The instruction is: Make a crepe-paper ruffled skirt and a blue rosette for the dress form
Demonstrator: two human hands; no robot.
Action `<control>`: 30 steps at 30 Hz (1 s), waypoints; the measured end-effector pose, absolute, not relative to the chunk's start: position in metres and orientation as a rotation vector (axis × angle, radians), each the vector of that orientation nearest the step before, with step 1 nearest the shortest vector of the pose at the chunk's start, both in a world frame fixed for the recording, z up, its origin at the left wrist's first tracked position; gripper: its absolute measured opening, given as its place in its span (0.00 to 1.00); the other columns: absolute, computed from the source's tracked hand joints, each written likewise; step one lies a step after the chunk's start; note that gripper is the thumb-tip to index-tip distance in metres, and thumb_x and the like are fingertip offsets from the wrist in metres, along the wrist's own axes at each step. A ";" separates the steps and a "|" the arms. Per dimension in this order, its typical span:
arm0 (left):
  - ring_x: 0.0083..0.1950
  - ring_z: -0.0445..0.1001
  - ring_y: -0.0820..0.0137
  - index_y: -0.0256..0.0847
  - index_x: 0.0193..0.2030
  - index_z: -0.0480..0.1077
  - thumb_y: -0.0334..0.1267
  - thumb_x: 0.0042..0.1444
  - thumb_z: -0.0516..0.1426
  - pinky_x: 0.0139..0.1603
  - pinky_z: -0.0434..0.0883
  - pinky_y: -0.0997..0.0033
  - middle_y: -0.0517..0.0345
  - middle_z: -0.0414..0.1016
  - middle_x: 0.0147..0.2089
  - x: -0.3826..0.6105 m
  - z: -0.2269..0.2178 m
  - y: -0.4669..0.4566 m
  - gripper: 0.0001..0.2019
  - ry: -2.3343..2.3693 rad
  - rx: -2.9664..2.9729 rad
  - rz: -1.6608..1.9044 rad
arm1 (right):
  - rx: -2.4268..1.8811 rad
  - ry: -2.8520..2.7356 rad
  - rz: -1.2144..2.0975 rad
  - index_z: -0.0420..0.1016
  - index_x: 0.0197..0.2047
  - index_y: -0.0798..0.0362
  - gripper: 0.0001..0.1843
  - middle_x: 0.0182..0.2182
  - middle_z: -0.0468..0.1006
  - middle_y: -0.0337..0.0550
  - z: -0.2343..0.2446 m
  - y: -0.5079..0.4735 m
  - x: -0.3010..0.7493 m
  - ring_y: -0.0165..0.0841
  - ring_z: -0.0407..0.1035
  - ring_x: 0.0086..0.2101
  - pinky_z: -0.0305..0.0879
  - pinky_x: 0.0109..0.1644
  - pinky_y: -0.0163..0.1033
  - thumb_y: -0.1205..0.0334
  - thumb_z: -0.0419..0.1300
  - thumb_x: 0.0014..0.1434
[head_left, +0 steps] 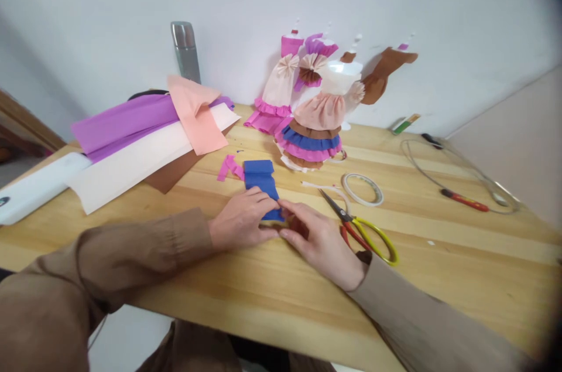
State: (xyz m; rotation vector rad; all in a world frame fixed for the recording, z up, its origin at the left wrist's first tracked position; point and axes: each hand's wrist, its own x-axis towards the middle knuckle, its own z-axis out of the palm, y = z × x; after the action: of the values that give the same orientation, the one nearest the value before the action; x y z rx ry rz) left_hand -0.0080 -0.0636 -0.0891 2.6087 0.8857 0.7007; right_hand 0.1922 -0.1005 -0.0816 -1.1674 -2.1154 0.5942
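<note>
Grip, head view: L hand (246,217) on blue strip (260,177), R hand (320,243) at its near end; can't tell if either's pinching, fingers hide it. Strip's on table (219,290) betw. pink scraps (231,164) & scissors (346,217). Uneven pull could tear it.

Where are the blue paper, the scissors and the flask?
Blue paper (264,180): head view, on its exposed part beyond the fingers (260,199).
Scissors (346,217): head view, at the pivot.
Flask (187,57): head view, on the body below the cap (182,36).
</note>
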 end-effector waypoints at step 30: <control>0.31 0.71 0.73 0.36 0.34 0.73 0.33 0.57 0.54 0.34 0.66 0.74 0.60 0.76 0.30 -0.010 -0.084 -0.058 0.07 0.898 2.158 0.749 | -1.187 -1.574 1.132 0.72 0.36 0.53 0.16 0.27 0.77 0.41 -0.089 -0.094 0.193 0.28 0.66 0.24 0.63 0.28 0.35 0.48 0.62 0.57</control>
State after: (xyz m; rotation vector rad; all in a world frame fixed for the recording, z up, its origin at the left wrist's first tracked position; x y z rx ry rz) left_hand -0.0097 -0.0582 -0.0841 2.1583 0.8979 0.7489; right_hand 0.1934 -0.0935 -0.0892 -1.1874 -1.5741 1.1319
